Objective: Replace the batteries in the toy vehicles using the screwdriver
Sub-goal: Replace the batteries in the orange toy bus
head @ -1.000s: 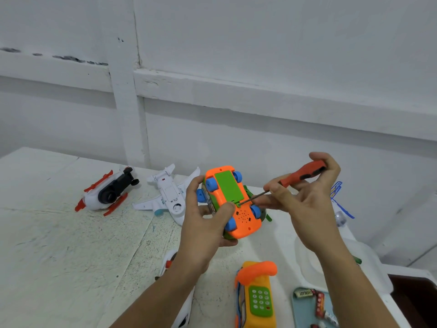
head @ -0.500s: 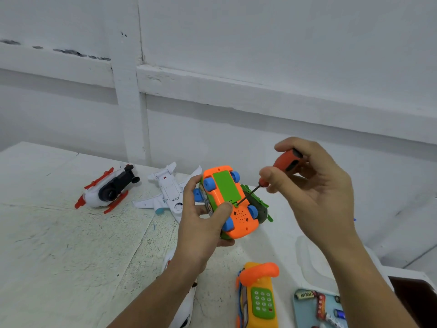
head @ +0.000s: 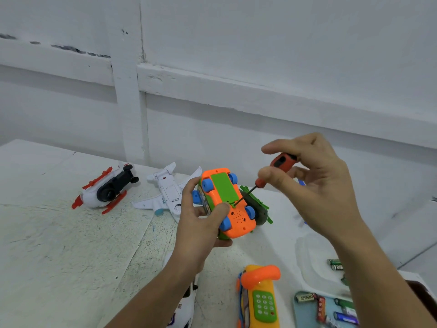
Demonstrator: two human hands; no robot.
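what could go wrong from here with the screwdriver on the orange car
1. The screwdriver meets the green battery cover at a slant, pinched lightly in the right hand; it may slip off the screw.
2. The thumb of the left hand lies right beside the tip, so a slip could jab it.
3. The orange toy car is held off the table; a freed screw might drop and get lost.

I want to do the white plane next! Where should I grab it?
Grab the plane by its narrow body, between the wings, coming down from above. It lies belly up on the table, so the body sits highest, while the thin wings stick out sideways and would likely bend.
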